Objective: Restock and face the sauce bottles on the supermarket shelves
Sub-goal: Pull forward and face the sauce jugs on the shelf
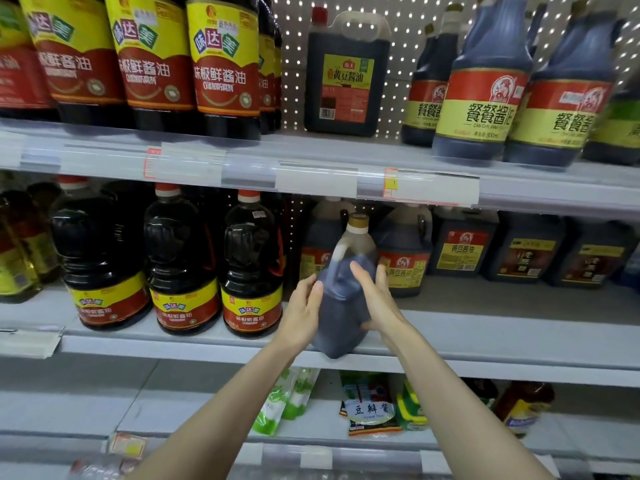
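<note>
A dark soy sauce jug with a gold cap and a clear handle is tilted at the front edge of the middle shelf, its label side turned away from me. My left hand presses its left side and my right hand wraps its right side. Behind it stand matching jugs with red and yellow labels. Red-capped soy sauce bottles fill the same shelf to the left.
The upper shelf carries large labelled bottles on the left, one square jug in a gap at the pegboard back, and bottles on the right. Sauce pouches lie on the lower shelf.
</note>
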### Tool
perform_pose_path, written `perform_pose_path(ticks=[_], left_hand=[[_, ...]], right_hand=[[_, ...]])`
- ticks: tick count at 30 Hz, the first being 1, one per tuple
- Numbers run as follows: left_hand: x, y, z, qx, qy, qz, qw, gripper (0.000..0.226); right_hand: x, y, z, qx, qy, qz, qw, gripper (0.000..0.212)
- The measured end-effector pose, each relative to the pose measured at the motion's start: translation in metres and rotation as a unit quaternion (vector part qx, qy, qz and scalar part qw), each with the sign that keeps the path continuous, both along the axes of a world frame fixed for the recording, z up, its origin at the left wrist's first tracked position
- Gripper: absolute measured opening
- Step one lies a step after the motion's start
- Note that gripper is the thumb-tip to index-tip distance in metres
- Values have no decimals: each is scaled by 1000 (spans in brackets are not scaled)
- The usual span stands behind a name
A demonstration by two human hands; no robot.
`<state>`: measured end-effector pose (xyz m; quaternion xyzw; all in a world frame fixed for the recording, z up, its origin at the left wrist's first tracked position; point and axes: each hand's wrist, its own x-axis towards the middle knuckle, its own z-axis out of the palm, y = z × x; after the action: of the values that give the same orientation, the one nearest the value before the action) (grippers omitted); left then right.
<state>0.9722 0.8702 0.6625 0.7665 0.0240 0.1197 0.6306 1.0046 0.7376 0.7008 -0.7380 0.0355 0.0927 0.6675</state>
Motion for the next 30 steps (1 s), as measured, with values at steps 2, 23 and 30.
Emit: perform_pose_path(ticks=[2, 23, 30], left_hand=[[3, 4, 5, -5, 11, -5, 1000, 36], [-16, -13, -14, -65, 28, -45, 996, 52], [-4, -2, -6, -24, 13, -21, 999, 34]], right_hand=[[-2, 0, 1, 7, -7, -4, 1000, 87], [-1, 15, -10, -79, -155, -38, 984, 80], [8, 6, -19, -83, -183, -28, 979, 69]])
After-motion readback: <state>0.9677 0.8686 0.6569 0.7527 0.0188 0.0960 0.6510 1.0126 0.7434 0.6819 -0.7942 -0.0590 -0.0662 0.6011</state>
